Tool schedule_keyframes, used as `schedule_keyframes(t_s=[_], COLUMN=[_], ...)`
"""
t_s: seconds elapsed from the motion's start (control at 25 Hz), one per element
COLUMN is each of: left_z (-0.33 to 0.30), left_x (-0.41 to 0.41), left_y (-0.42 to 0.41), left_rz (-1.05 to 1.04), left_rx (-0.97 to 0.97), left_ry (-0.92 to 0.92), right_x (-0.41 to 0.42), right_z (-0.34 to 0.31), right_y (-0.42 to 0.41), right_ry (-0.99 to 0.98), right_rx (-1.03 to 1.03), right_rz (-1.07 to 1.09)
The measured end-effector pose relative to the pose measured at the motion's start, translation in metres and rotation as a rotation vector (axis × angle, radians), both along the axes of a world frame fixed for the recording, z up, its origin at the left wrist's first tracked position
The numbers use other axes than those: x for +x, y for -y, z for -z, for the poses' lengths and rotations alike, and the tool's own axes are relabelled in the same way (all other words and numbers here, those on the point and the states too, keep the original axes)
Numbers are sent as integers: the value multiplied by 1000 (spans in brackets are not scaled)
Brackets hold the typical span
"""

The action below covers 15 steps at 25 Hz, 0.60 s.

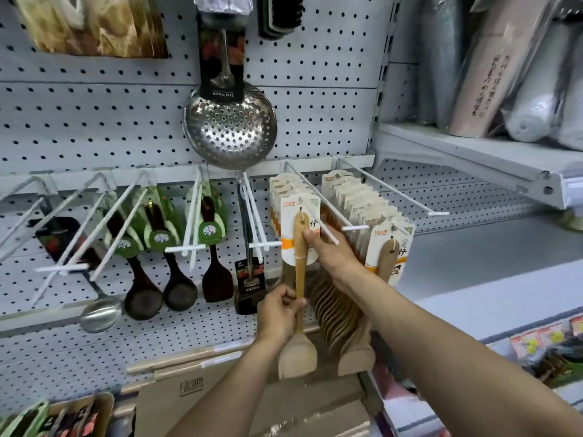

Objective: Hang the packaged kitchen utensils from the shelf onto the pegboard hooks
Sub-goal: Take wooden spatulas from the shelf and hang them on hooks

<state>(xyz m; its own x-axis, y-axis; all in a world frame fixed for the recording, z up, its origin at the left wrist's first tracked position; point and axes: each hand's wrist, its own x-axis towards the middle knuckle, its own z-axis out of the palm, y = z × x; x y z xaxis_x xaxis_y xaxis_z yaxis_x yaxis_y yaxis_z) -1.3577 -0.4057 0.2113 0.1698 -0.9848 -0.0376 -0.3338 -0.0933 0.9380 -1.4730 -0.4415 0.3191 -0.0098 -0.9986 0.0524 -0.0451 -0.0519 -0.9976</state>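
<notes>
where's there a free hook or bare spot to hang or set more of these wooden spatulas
Free: the bare rightmost white hook, and the grey shelf beneath it. Crowded: the two hooks of carded wooden spatulas beside it.

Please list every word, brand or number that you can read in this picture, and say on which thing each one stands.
"HONGJIAYU": black card sleeve on the steel skimmer's handle.
Red logo on the wooden spatula cards: too blurred to read.
White character on the green tags: unclear.
Stamp on the cardboard box: illegible.
Vertical characters on the beige roll: too small to read.
</notes>
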Motion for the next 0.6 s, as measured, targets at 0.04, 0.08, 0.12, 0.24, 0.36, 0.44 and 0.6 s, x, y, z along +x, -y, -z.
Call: schedule_keyframes(t_s=[0.04,0.08,0.12,0.24,0.36,0.44,0.6], left_z=[4,5,6,9,5,-4,-35], left_x=[1,0,0,-1,-3,-1,14], left_y=[7,11,14,22,20,11,-30], left_rz=[3,4,1,-2,11,16,-13], left_rx=[-8,-15,-22,-21,4,18,-15], left_ry=[3,15,25,28,50,92,202], right_x=[0,-1,-2,-1,2,2,-3], right_z=[2,5,9,16,19,21,14], right_y=[3,5,7,12,10,1,-49], right_ry=[14,30,44,93,115,81,-112], right_rx=[1,-2,-6,28,66,104,165], right_rz=[8,20,27,60,78,97,101])
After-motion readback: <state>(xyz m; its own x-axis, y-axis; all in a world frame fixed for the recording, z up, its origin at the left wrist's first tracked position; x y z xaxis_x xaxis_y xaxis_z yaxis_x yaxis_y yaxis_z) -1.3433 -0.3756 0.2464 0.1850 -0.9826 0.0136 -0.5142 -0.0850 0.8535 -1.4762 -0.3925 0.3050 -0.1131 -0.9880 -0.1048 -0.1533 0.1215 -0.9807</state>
